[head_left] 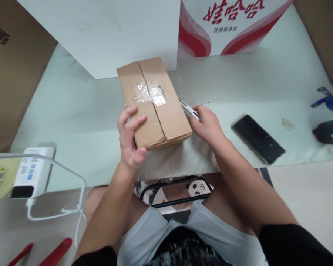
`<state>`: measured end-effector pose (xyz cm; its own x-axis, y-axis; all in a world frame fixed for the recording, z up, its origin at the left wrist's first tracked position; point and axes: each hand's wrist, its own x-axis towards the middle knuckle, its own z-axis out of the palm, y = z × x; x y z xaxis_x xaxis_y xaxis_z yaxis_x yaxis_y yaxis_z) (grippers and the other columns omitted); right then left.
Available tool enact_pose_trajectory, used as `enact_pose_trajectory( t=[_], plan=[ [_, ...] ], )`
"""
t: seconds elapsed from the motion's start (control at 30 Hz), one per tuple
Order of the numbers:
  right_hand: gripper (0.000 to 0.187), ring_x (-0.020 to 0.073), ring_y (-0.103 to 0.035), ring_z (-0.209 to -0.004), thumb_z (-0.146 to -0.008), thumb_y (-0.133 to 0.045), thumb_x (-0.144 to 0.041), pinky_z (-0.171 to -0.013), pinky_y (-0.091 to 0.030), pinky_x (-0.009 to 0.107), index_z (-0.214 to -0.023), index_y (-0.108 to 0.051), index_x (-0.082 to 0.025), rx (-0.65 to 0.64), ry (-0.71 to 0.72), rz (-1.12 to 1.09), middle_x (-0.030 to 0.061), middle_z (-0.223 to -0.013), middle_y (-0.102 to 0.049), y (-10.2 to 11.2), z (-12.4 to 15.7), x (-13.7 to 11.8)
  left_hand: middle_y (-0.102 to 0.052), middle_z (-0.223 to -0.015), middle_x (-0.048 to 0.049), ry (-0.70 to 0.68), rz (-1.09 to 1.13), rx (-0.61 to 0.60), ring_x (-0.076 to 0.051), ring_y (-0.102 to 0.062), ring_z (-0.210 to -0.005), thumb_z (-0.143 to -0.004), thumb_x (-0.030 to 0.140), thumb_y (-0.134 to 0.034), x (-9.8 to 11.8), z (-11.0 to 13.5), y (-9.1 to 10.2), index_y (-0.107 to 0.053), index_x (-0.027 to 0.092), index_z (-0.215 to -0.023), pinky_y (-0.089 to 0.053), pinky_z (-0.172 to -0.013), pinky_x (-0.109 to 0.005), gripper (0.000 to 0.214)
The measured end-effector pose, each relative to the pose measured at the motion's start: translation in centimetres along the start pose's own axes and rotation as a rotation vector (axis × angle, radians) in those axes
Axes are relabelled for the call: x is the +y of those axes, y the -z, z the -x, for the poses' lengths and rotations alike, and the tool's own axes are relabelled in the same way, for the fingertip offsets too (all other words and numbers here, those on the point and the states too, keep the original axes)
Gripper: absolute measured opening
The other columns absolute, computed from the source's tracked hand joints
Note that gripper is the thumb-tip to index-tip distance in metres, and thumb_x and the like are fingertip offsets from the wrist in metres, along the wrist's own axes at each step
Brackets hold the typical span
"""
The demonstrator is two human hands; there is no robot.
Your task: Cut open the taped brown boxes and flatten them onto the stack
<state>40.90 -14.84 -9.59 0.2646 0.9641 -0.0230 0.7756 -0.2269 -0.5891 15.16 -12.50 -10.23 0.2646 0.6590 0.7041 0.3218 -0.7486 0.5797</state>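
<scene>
Two bare hands work near the middle of the frame. The left hand point(129, 138) is partly curled, grasping the near left part of a small brown rectangular cardboard box point(173, 114): its fingertips press on the top and its thumb lies at the near corner. The right hand point(207, 123) is closed around a slim white-and-black tool point(192, 111) at the box's right side; whether the tool's tip touches the cardboard, I cannot tell.

Both forearms rise from the lower corners of the frame and converge toward the centre. The left wrist is nearly upright below the box, while the right forearm slants up and left, with the back of the hand upward.

One small box sits at the centre, tilted slightly left, its single lengthwise seam crossed by shiny clear tape point(158, 95). Beneath it spreads one pale green covered surface point(77, 122). One black-screened smartphone point(258, 138) lies right of centre. One white power bank with a black end point(34, 170) and one white cable point(83, 183) are at lower left. Two white cartons stand along the top: one largely plain point(113, 33), one printed in red point(235, 29). Two red strips point(57, 251) show at the bottom left.
</scene>
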Motion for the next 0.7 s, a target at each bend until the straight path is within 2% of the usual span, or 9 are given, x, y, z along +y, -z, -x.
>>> enact_pose_trajectory(
  t=[0.07, 0.17, 0.27, 0.37, 0.43, 0.5, 0.57, 0.63, 0.7],
  plan=[
    [0.029, 0.03, -0.062, -0.097, -0.091, -0.045, -0.031, -0.09, -0.05, 0.047, -0.111, -0.063, -0.018, 0.06, -0.019, -0.022, 0.0152, -0.105, -0.068, 0.3, -0.4, -0.1, -0.055, -0.143, -0.0082, -0.013, -0.009, -0.048, -0.037, -0.051, -0.138, -0.08, 0.091, -0.044, 0.2, 0.1, 0.1, -0.059, 0.039, -0.135, -0.031, -0.126, -0.062, 0.078],
    [0.034, 0.0268, -0.065, -0.085, -0.095, -0.045, -0.032, -0.085, -0.051, 0.046, -0.126, -0.05, -0.019, 0.135, -0.089, -0.193, 0.0106, -0.095, -0.067, 1.1, -1.0, 0.1, -0.052, -0.146, -0.0083, -0.062, 0.004, -0.129, -0.036, -0.051, -0.138, -0.082, 0.085, -0.05, 0.9, 0.2, 0.0, -0.054, 0.039, -0.142, -0.03, -0.127, -0.062, 0.076],
    [0.042, 0.0205, -0.062, -0.07, -0.098, -0.047, -0.033, -0.077, -0.052, 0.041, -0.138, -0.036, -0.023, 0.246, -0.033, -0.387, 0.005, -0.088, -0.064, 2.5, -0.8, 0.1, -0.051, -0.147, -0.0077, -0.077, -0.002, -0.148, -0.035, -0.051, -0.139, -0.087, 0.079, -0.049, 1.7, 0.4, -0.4, -0.051, 0.039, -0.145, -0.03, -0.127, -0.062, 0.07],
    [0.033, 0.0146, -0.058, -0.063, -0.098, -0.052, -0.037, -0.07, -0.052, 0.036, -0.128, -0.043, -0.027, 0.363, 0.154, -0.531, 0.0022, -0.087, -0.062, 4.6, 0.4, -1.0, -0.051, -0.147, -0.0074, -0.065, -0.025, -0.133, -0.035, -0.051, -0.139, -0.088, 0.078, -0.046, 2.2, 0.6, -0.8, -0.049, 0.04, -0.145, -0.032, -0.126, -0.062, 0.069],
    [0.03, 0.0127, -0.057, -0.064, -0.095, -0.058, -0.039, -0.068, -0.053, 0.033, -0.122, -0.05, -0.028, 0.364, 0.265, -0.652, 0.0021, -0.09, -0.062, 5.9, 1.5, -2.1, -0.049, -0.149, -0.0085, -0.072, -0.029, -0.138, -0.035, -0.049, -0.141, -0.09, 0.077, -0.043, 2.4, 0.7, -0.9, -0.046, 0.039, -0.147, -0.033, -0.125, -0.062, 0.069],
    [0.037, 0.0129, -0.059, -0.068, -0.091, -0.064, -0.045, -0.064, -0.052, 0.032, -0.123, -0.054, -0.029, 0.332, 0.344, -0.733, 0.0019, -0.095, -0.062, 6.7, 2.6, -3.3, -0.046, -0.151, -0.0098, -0.077, -0.025, -0.148, -0.035, -0.047, -0.143, -0.092, 0.075, -0.041, 2.6, 0.7, -1.1, -0.044, 0.037, -0.149, -0.033, -0.125, -0.063, 0.068],
    [0.036, 0.0123, -0.056, -0.064, -0.089, -0.068, -0.051, -0.057, -0.047, 0.03, -0.118, -0.059, -0.032, 0.341, 0.405, -0.778, -0.0006, -0.087, -0.058, 6.9, 3.6, -4.4, -0.045, -0.152, -0.0104, -0.074, -0.022, -0.16, -0.035, -0.045, -0.145, -0.094, 0.074, -0.04, 3.0, 0.7, -1.2, -0.042, 0.036, -0.149, -0.033, -0.125, -0.063, 0.067],
    [0.021, 0.0127, -0.049, -0.057, -0.093, -0.067, -0.05, -0.052, -0.04, 0.03, -0.103, -0.062, -0.032, 0.414, 0.43, -0.784, -0.0023, -0.074, -0.05, 6.9, 4.6, -5.3, -0.044, -0.153, -0.0109, -0.072, -0.018, -0.168, -0.035, -0.044, -0.145, -0.094, 0.073, -0.04, 3.3, 0.8, -1.4, -0.042, 0.035, -0.149, -0.031, -0.127, -0.063, 0.067],
    [0.017, 0.0165, -0.054, -0.061, -0.102, -0.052, -0.047, -0.056, -0.044, 0.035, -0.102, -0.061, -0.033, 0.361, 0.409, -0.698, -0.0007, -0.073, -0.051, 6.9, 5.7, -6.2, -0.045, -0.152, -0.012, -0.086, 0.004, -0.166, -0.035, -0.044, -0.145, -0.094, 0.072, -0.041, 3.6, 0.9, -1.6, -0.042, 0.034, -0.148, -0.029, -0.128, -0.063, 0.067]
  ],
)
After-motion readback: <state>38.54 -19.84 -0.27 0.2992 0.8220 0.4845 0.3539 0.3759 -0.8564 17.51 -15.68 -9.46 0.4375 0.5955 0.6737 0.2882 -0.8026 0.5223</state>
